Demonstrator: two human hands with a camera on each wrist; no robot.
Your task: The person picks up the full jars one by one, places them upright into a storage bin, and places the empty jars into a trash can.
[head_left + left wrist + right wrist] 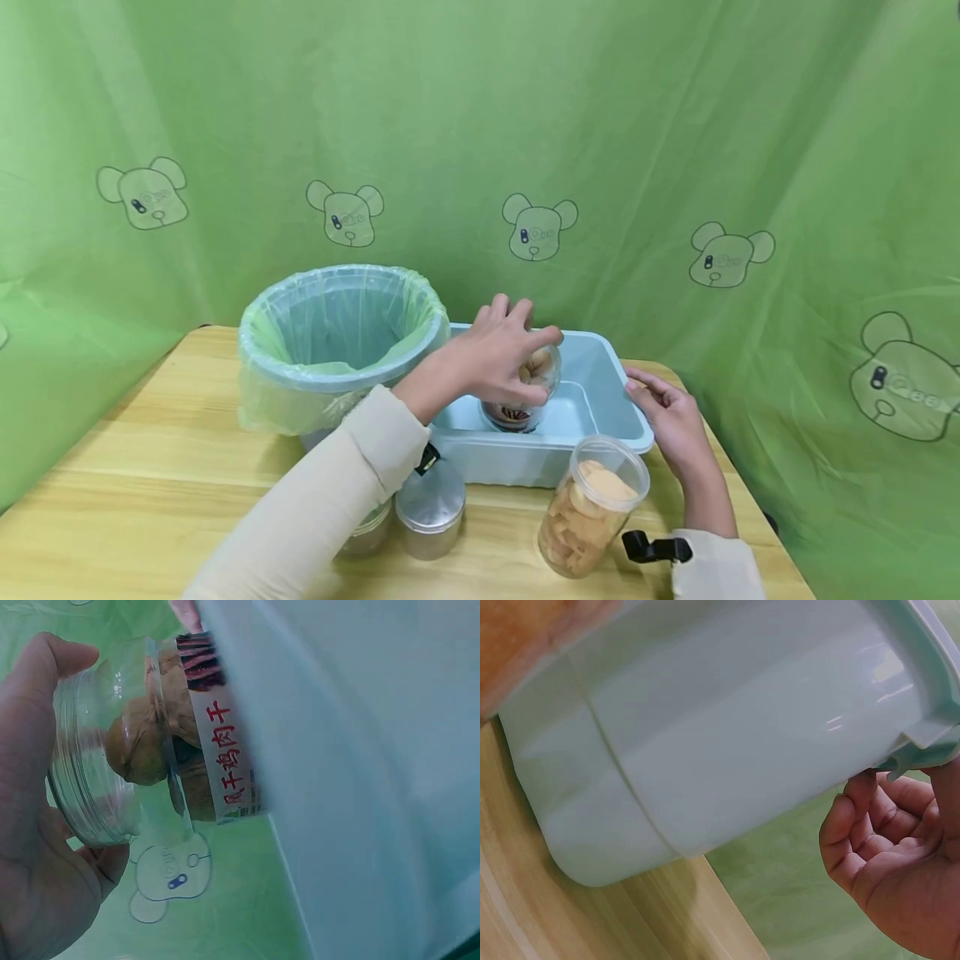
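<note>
My left hand (502, 354) grips a clear jar (94, 757) from above, thumb and fingers spread round its ribbed end. Brown lumps (139, 742) show through its wall. Beyond them is a label (225, 750) with red characters; whether it belongs to the same jar or to a second one under it, I cannot tell. In the head view the labelled part (513, 417) stands inside a light blue plastic basin (457, 462), whose front wall hides nothing of the hand. My right hand (675, 417) holds the basin's right rim, its fingers curled below the edge in the right wrist view.
A blue bucket lined with a green bag (341, 375) stands left of the basin. In front are a clear jar of orange-tan pieces (588, 517), a silver-lidded jar (430, 504) and another jar (369, 533), partly behind my left sleeve. The wooden table (187, 483) meets a green curtain.
</note>
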